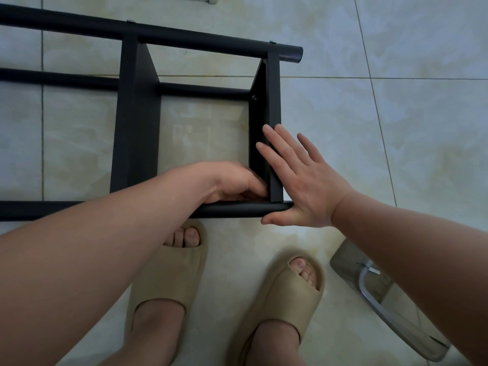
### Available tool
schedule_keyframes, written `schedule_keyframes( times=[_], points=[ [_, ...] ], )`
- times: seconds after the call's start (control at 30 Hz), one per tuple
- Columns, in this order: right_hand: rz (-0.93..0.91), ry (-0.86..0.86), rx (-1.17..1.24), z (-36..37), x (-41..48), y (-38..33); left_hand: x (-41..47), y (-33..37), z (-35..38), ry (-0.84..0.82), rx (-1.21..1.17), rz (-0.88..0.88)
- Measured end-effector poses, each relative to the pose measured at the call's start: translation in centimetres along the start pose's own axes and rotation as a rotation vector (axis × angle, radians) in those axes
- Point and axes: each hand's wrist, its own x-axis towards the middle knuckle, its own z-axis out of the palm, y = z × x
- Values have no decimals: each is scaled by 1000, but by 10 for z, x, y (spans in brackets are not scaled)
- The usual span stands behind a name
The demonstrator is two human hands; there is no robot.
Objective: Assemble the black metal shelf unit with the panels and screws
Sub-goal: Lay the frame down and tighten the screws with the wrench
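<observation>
The black metal shelf unit (137,122) lies on its side on the tiled floor, with round tubes and two flat panels between them. My right hand (298,178) is flat with straight fingers against the outer face of the right panel (273,107), its thumb under the near tube (237,209). My left hand (232,183) reaches inside the frame at the corner where that panel meets the near tube; its fingers are curled there, and what they hold is hidden. A screw head (254,97) shows on the panel's inner face near the far tube.
My two feet in beige slippers (169,276) stand just in front of the near tube. A clear plastic stool with a metal leg (383,305) lies on the floor at the lower right. Pale floor tiles surround the frame.
</observation>
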Motion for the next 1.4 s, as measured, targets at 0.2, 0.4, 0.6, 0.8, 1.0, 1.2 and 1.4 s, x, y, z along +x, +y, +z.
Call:
schedule_keyframes(
  times=[0.2,0.4,0.6,0.8,1.0,1.2,1.4],
  points=[
    [-1,3,-1,-1,0,-1,-1,1,1,-29,-35,-61],
    [-1,5,1,-1,0,-1,-1,0,1,-1,22,-14],
    [-1,4,5,-1,0,-1,0,1,1,-27,-18,-65],
    [0,1,0,-1,0,0,0,0,2,7,32,-10],
    [-2,6,1,0,0,0,-2,1,0,-43,-23,-55],
    [-1,8,0,1,0,0,1,1,3,17,51,-25],
    [1,20,7,2,0,0,0,1,0,-56,-40,-48]
  ],
)
